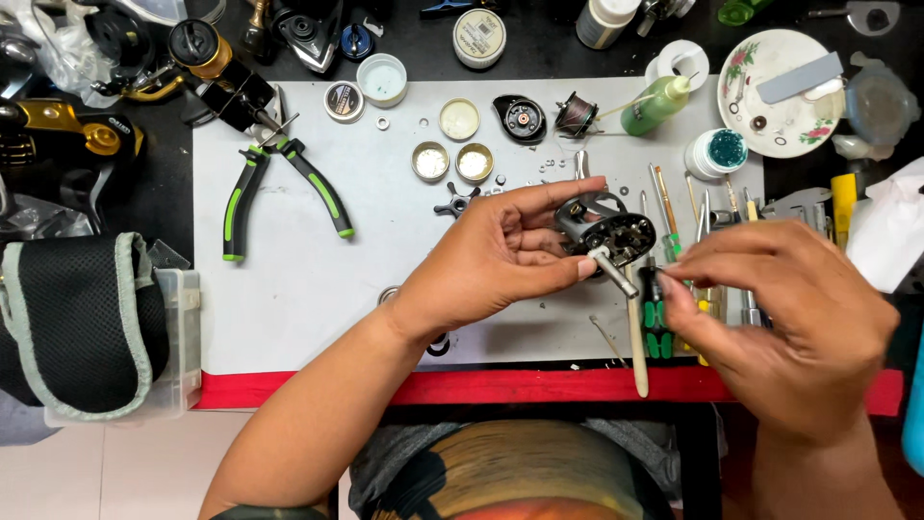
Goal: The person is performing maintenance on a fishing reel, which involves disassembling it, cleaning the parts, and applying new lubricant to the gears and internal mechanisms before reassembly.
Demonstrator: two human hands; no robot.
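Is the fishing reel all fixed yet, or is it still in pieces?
Still in pieces. The side cover and spool already lie off on the mat. The left hand holds the open reel body; the right hand works at it. Those parts are not back on.

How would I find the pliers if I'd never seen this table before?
Start at the big white mat covering the middle of the dark table. Look at its left part, away from both hands, where the pliers lie by themselves with the jaws pointing up and the handles spread apart. They are the only tool there with long black handles edged in bright green.
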